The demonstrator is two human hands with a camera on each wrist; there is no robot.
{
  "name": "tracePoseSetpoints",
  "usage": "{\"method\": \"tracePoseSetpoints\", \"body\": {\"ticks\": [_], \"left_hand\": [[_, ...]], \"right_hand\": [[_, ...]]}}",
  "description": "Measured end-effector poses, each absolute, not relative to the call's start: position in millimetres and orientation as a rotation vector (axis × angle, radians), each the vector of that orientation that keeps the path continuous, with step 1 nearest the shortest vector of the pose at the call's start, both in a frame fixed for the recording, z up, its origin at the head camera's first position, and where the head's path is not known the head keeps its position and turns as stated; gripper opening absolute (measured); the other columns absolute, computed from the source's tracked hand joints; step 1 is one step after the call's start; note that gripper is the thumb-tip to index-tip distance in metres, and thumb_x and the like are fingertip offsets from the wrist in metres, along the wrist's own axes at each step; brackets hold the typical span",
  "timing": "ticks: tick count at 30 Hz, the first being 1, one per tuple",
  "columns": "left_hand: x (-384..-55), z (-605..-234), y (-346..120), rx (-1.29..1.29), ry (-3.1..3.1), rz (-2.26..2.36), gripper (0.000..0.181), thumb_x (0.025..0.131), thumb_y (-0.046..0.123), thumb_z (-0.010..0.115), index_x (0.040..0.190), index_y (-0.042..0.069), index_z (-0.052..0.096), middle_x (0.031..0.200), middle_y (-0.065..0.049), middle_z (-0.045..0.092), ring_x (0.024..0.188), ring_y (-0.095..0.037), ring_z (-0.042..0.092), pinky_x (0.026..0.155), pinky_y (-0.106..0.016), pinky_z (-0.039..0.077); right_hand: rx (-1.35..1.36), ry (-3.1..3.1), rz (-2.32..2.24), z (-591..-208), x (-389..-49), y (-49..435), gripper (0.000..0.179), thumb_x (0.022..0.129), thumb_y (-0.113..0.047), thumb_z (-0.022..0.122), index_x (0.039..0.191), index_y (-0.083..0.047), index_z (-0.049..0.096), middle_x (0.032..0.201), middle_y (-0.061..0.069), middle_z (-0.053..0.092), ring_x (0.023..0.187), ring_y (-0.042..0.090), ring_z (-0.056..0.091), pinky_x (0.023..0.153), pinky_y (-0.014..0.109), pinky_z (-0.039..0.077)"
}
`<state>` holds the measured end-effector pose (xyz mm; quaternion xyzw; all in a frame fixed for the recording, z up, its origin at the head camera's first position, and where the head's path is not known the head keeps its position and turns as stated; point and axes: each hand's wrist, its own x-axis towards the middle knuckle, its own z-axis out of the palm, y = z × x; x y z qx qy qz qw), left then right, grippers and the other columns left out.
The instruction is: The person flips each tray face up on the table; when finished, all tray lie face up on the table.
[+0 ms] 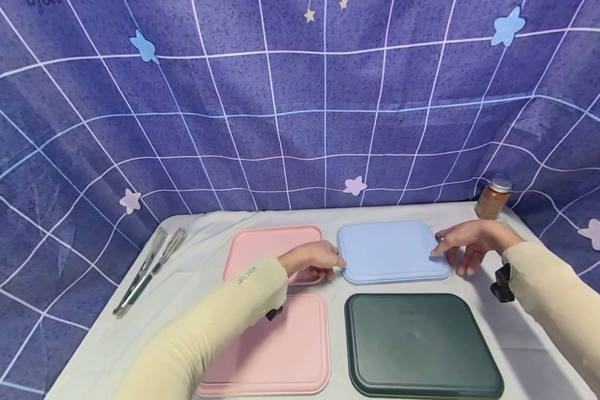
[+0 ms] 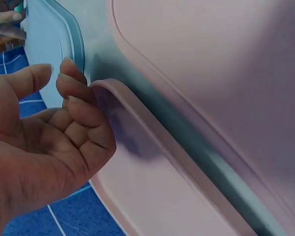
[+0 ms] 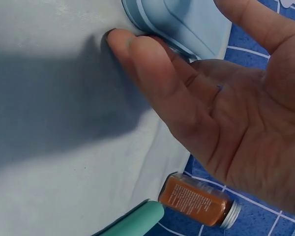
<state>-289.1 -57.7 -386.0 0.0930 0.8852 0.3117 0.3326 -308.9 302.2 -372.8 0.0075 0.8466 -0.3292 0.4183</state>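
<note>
A light blue tray [image 1: 393, 250] lies face down at the back right of the white table, between my two hands. My left hand [image 1: 316, 259] is at its left edge, over the corner of a pink tray [image 1: 260, 244]. In the left wrist view, the thumb [image 2: 32, 80] stands apart from loosely bent fingers, with nothing between them. My right hand [image 1: 472, 244] reaches the blue tray's right edge, one fingertip overlapping its top. The right wrist view shows relaxed fingers [image 3: 155, 69] beside the tray's rim, not wrapped round it.
A second pink tray [image 1: 300, 361] lies at the front, partly under my left sleeve, beside a dark green tray [image 1: 420, 344]. Metal tongs [image 1: 150, 272] lie at the left. A spice jar [image 1: 493, 200] stands at the back right, near a green rounded object [image 3: 135, 219]. A patterned curtain [image 1: 300, 128] hangs behind.
</note>
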Motion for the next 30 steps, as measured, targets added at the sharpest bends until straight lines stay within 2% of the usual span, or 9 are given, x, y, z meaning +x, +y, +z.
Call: {"method": "tracePoseSetpoints", "body": {"ticks": [4,8,11,21,27,30], "left_hand": [[-289,-387,-57,0.227,2.291,0.825,0.043,0.097,0.023,0.063,0.132,-0.001,0.055,0.061,-0.004,0.059,0.046,-0.009,0.039,0.044,-0.021,0.028],[-290,-388,-57,0.225,2.263,0.848,0.060,0.097,0.024,0.063,0.149,0.000,0.042,0.061,-0.004,0.060,0.046,-0.009,0.039,0.045,-0.020,0.028],[-291,-390,-58,0.221,2.249,0.873,0.069,0.097,0.023,0.063,0.155,0.002,0.033,0.061,-0.003,0.060,0.046,-0.008,0.040,0.045,-0.020,0.030],[-291,-396,-68,0.197,2.179,1.048,0.077,0.097,0.024,0.064,0.160,0.008,0.023,0.064,-0.003,0.063,0.050,-0.009,0.044,0.048,-0.021,0.032],[-285,-397,-75,0.210,2.153,1.176,0.079,0.097,0.025,0.064,0.161,0.013,0.019,0.083,-0.011,0.071,0.053,-0.011,0.049,0.049,-0.020,0.034],[-281,-399,-78,0.216,2.156,1.266,0.082,0.095,0.025,0.065,0.161,0.016,0.018,0.094,-0.015,0.073,0.053,-0.010,0.052,0.048,-0.020,0.035]], "right_hand": [[0.036,2.113,-0.814,-373,-310,300,0.106,0.094,-0.040,0.066,0.157,0.000,-0.010,0.095,0.011,0.065,0.066,0.018,0.071,0.061,0.032,0.059],[0.051,2.107,-0.821,-372,-310,299,0.109,0.093,-0.039,0.067,0.158,-0.001,-0.011,0.096,0.013,0.064,0.067,0.019,0.072,0.060,0.031,0.059],[0.057,2.112,-0.823,-373,-310,299,0.109,0.092,-0.038,0.068,0.158,-0.001,-0.011,0.097,0.014,0.064,0.068,0.020,0.073,0.061,0.031,0.059],[0.042,2.116,-0.852,-373,-305,297,0.110,0.093,-0.036,0.067,0.157,-0.002,-0.015,0.101,0.017,0.059,0.069,0.020,0.073,0.060,0.031,0.060],[0.001,2.099,-0.973,-373,-301,303,0.107,0.095,-0.034,0.066,0.158,-0.005,-0.016,0.108,0.017,0.058,0.075,0.020,0.073,0.064,0.035,0.061],[-0.006,2.087,-1.055,-377,-300,307,0.104,0.096,-0.030,0.065,0.159,-0.007,-0.014,0.106,0.014,0.055,0.078,0.020,0.073,0.066,0.037,0.061]]}}
